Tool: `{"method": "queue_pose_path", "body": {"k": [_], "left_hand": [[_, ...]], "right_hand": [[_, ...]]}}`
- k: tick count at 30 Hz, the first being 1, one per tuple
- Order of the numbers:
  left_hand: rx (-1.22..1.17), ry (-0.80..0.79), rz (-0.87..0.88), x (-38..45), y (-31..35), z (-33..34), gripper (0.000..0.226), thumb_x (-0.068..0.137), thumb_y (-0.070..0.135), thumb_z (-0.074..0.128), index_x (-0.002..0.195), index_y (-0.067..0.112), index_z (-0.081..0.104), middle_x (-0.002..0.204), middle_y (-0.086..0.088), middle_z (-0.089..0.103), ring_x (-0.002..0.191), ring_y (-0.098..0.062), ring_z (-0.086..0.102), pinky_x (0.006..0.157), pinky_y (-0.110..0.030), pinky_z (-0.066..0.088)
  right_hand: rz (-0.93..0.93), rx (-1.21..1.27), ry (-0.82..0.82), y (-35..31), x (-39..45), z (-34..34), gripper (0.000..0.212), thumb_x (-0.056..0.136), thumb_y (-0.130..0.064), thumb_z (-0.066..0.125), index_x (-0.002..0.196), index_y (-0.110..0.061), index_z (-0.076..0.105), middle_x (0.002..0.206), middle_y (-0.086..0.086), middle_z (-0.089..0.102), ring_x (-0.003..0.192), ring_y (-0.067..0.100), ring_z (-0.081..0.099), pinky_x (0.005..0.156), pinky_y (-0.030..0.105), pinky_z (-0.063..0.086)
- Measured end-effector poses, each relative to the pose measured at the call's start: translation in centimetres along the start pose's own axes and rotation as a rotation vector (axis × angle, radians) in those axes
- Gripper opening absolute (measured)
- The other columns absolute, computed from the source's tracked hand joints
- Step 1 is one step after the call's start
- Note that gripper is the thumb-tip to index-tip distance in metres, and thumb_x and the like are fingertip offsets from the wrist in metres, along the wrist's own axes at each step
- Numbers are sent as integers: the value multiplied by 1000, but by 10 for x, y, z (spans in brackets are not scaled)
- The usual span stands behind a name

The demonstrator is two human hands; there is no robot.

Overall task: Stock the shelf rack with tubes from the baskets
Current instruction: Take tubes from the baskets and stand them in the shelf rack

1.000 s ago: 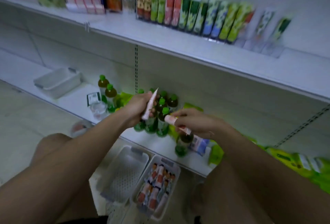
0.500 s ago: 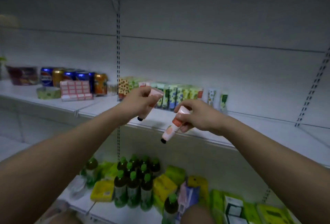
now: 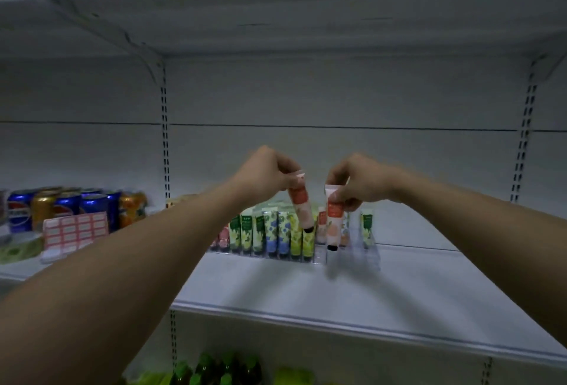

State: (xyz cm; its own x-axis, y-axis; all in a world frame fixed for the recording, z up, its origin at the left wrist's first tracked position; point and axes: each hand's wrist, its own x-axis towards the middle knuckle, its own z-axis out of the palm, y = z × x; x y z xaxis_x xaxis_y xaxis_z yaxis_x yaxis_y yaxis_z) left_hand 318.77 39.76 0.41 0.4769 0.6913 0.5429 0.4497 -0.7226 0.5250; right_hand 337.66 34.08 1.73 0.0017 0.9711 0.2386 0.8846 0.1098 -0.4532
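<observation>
My left hand pinches the top of a pink-and-orange tube that hangs cap down, tilted, above the row of tubes. My right hand pinches a second pink-and-orange tube, also cap down, its black cap close above the clear rack on the white shelf. Several green, blue and yellow tubes stand in the rack's left part. One green tube stands at its right end. The baskets are out of view.
Soda cans and a pink-and-white pack stand at the shelf's left. Another shelf hangs overhead. Green-capped bottles show on the shelf below. The shelf right of the rack is bare.
Both hands rose from the lower shelf area to the tube rack, each carrying its tube. The tubes now hang cap down over the rack, and the view tilted upward.
</observation>
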Motion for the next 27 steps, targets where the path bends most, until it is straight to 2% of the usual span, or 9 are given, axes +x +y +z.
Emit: {"method": "queue_pose_path", "body": {"k": [2,7,9,11,13,15,18,24,27], "left_hand": [[3,-11,8,15,-1,6,21,85,19,72,105,11,73,93,-3,73,84,-13,67,76,-21,53],[-38,-8,16,59,-11,30,20,85,15,71,103,8,73,89,-3,72,84,-15,68,80,-26,56],[-63,-19,13,74,-20,43,19,86,13,70,104,6,73,89,-4,71,84,-16,68,79,-24,56],[-68,-37,9,86,-32,56,15,88,14,69,101,8,74,90,-4,72,83,-16,68,80,-26,57],[-67,-48,0,96,-43,67,13,88,15,69,99,10,75,89,-5,73,83,-16,69,80,-27,58],[-69,-60,-8,105,-53,75,13,88,13,69,98,9,75,84,-2,72,79,-14,68,75,-22,57],[-70,-89,-10,118,-63,84,11,86,12,70,96,10,75,81,1,72,76,-12,68,72,-20,57],[-50,-129,-10,130,-79,97,11,85,10,70,94,6,74,79,0,71,71,-12,68,69,-22,59],[-61,-134,-15,131,-86,105,11,85,9,71,94,4,75,80,-4,72,77,-19,70,76,-33,60]], "right_hand": [[16,-23,58,12,15,-7,8,89,-1,65,89,-9,64,88,13,70,71,21,71,63,25,60],[29,-240,214,45,58,-4,8,89,-2,63,89,-9,67,86,11,72,78,22,72,78,39,59],[19,-304,291,59,72,1,11,88,-3,63,92,-10,70,84,6,71,79,20,68,74,33,56],[-1,-338,338,70,83,6,15,88,-2,62,95,-10,72,80,3,69,73,16,61,66,27,46],[-11,-359,342,79,94,12,17,88,-2,63,99,-10,73,91,5,71,77,16,60,69,26,44],[-16,-380,335,85,105,18,18,87,-3,64,102,-11,73,100,6,72,90,20,65,78,29,50],[-34,-432,339,93,122,27,18,87,-6,65,101,-12,73,104,8,71,96,25,65,86,35,53],[-24,-526,300,107,141,45,19,86,-6,62,99,-14,74,104,10,69,93,27,65,85,39,54],[17,-550,248,115,143,59,20,85,-8,63,99,-17,74,105,7,69,95,26,64,83,37,54]]}}
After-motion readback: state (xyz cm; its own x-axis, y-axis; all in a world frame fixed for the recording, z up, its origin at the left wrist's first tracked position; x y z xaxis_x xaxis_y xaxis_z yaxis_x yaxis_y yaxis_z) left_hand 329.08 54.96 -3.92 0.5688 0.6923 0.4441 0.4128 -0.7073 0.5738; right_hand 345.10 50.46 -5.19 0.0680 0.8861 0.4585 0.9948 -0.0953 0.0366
